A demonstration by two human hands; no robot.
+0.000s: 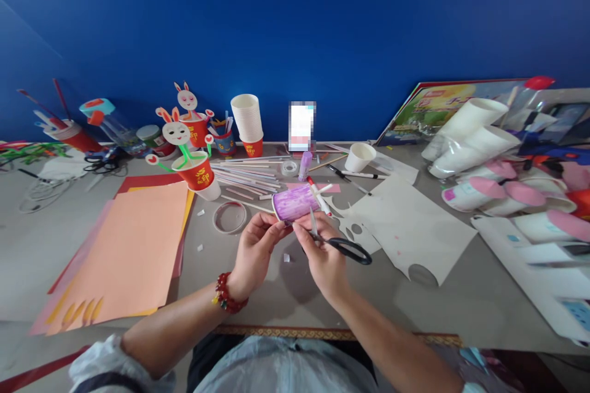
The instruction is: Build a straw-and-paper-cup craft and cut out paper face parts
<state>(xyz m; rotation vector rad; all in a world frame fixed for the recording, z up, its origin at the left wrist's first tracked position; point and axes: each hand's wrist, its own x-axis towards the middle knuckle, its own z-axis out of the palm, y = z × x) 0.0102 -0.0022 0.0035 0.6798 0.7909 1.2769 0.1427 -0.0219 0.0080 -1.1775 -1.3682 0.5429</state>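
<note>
A paper cup coloured in purple streaks (295,201) lies on its side just beyond my fingertips, its rim toward the left. My left hand (255,247) is closed, thumb and fingers pinching at the cup's near side by the rim. Black-handled scissors (351,250) are tucked in my right hand (326,258), blades pointing up and handle loops sticking out to the right. That hand's thumb and fingertip also meet at the cup's near side, close to my left fingers. A tiny dark bit shows between the fingertips, too small to name.
A tape roll (230,217) and paper straws (251,175) lie beyond my left hand. Coloured sheets (133,245) are stacked at left, near a rabbit-figure red cup (196,172). Cut white card (410,227) lies right, with a white cup (360,157) behind. Markers lie behind the purple cup.
</note>
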